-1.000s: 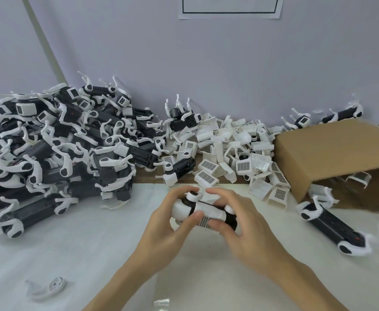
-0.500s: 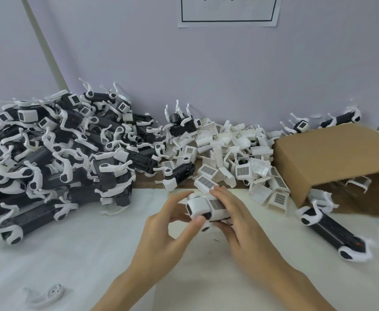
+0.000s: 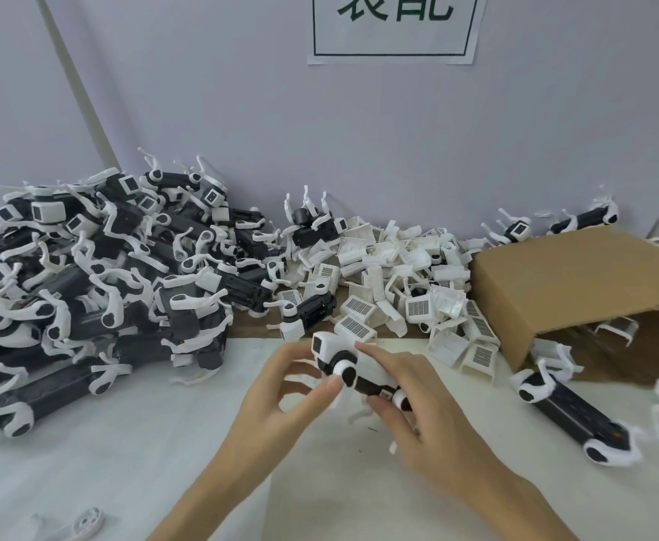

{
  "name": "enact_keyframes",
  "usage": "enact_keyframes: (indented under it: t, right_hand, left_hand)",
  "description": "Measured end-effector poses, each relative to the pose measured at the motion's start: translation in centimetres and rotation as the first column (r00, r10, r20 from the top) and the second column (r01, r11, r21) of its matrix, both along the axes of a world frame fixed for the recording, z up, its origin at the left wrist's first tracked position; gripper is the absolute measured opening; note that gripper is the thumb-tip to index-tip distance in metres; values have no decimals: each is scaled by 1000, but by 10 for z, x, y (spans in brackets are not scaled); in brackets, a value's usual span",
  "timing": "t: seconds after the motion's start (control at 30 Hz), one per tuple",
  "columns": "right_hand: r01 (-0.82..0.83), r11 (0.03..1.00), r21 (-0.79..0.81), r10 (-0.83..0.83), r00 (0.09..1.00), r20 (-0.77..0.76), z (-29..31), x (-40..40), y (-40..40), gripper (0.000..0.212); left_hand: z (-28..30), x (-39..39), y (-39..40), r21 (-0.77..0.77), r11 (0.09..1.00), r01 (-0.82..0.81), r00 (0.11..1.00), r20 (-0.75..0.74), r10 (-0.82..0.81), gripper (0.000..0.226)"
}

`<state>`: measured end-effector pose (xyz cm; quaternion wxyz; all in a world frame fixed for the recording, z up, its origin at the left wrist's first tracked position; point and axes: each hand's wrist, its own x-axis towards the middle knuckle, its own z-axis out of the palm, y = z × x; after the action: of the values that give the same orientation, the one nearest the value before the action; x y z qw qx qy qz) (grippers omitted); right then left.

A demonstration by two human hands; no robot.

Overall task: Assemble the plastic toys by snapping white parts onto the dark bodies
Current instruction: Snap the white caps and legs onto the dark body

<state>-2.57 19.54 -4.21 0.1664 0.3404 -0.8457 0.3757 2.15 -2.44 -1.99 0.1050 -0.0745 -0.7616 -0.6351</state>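
The work was on a white table cover (image 3: 86, 454) set against a pale grey wall (image 3: 359, 130) that carried a paper sign (image 3: 394, 29) with dark characters. At the far left, a big pile of finished toys (image 3: 97, 267) lay heaped, dark bodies with white legs. One loose white leg part (image 3: 82, 523) lay alone on the cover near the bottom left corner. Behind the hands was a heap of white grille covers (image 3: 394, 290). Right of it, a cardboard box (image 3: 577, 283) lay tipped on its side, and one unfinished dark body (image 3: 569, 413) lay on the cover in front of it.

The left hand (image 3: 281, 400) had its fingers curled and its thumb pressed on the round white joint at the front of the toy in hand (image 3: 355, 370). The right hand (image 3: 421, 404) gripped the rear of the same toy, fingers over the top and thumb below. The toy was held just above the cover, in the middle, with its white head block toward the pile.

I judge that the step was the checking or seating of a white part on this body. The next move probably calls for a firm squeeze until the part clicks, and then the toy should go to the pile at the left.

Compared with half a second earlier, the toy was turned, so its dark side and round joint now faced the camera, and the view had tilted up, showing more of the sign
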Motion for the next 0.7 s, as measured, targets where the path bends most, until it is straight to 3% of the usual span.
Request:
enact_keyframes:
  t: [0.13, 0.23, 0.3, 0.4, 0.5, 0.53, 0.63, 0.7]
  right_hand:
    - [11, 998, -66, -5, 997, 82, 2, -4, 4, 51]
    - [-55, 965, -257, 153, 913, 377, 3, -2, 7, 54]
    - [-53, 937, -346, 235, 828, 509, 5, -1, 5, 47]
    - [3, 922, -388, 232, 797, 557, 13, -1, 4, 36]
    - [94, 936, -340, 148, 770, 620, 24, -3, 11, 51]
    - [118, 928, -355, 165, 722, 671, 28, -5, 13, 57]
    - [249, 774, -582, 397, 526, 752, 52, -20, 26, 53]
    - [277, 574, -771, 570, 540, 619, 79, -34, 44, 31]
  left_hand:
    - [4, -3, 1, 117, 993, -5, 998, 57, -2, 35]
    - [-3, -7, -2, 146, 987, -65, 995, 83, 53, 27]
    - [-6, -7, -2, 132, 990, -56, 995, 84, 45, 27]
    - [-7, -8, 0, 89, 994, -66, 996, 62, 60, 34]
    - [-16, -8, -1, 6, 995, -95, 995, -5, 95, 43]
    - [-19, -8, -2, -4, 994, -111, 993, -29, 111, 49]
    - [-27, -11, -4, 61, 985, -163, 985, -42, 166, 69]
    - [-30, -13, -5, 21, 981, -194, 979, -65, 195, 67]
